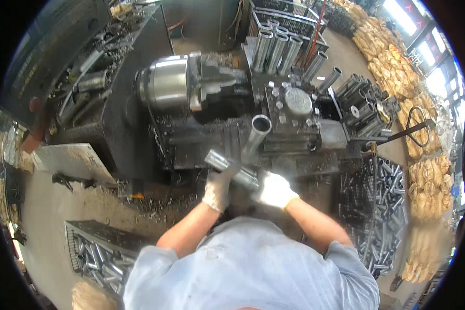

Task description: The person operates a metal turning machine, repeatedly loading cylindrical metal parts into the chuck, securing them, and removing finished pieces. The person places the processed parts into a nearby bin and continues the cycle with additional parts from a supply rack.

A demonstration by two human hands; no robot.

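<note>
Both gloved hands, left hand (217, 188) and right hand (274, 190), are gripping one steel tube (231, 169) (fingers wrapped shut); lathe chuck (166, 83) is sitting empty, loading undone.

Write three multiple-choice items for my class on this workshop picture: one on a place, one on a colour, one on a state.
1. Where does the upright metal tube stand?
A. on the lathe
B. on the floor
C. in the crate at the lower left

2. What colour are the gloves?
A. blue
B. white
C. black

3. How is the short tube held?
A. by the left hand alone
B. by neither hand
C. by both hands

Answers: 1 A, it rises from the lathe bed beside the tool post. 2 B, both gloves are whitish. 3 C, the left hand and the right hand both grip it.
</note>
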